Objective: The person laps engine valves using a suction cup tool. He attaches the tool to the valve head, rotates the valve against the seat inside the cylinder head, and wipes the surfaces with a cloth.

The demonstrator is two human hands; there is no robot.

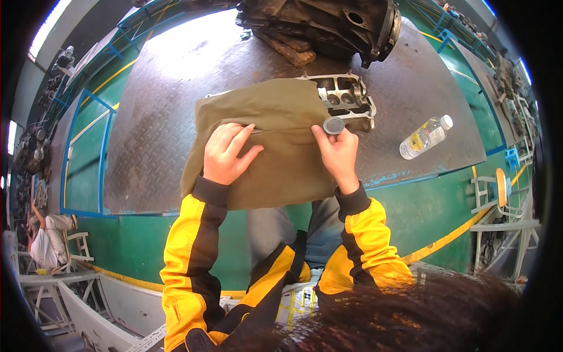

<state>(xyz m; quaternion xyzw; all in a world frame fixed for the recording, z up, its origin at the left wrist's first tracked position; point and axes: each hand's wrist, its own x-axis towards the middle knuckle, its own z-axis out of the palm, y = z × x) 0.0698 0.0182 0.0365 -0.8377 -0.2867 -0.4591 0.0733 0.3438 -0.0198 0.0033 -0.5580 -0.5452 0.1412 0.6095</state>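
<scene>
Left hand [226,154] presses flat on olive cloth [264,146]; right hand [339,154] pinches a round grey disc [333,125].

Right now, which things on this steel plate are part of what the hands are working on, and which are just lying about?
In hand:
- olive cloth, under the left hand
- grey disc, held in the right hand
- metal casting, partly covered by the cloth

Lying about:
- water bottle, on its side
- large engine part, far edge
- wood blocks beneath it

A dark checker-plate bench [176,105] carries an olive cloth [264,146], metal casting [349,97], plastic bottle [425,136] and engine block [328,26].
</scene>
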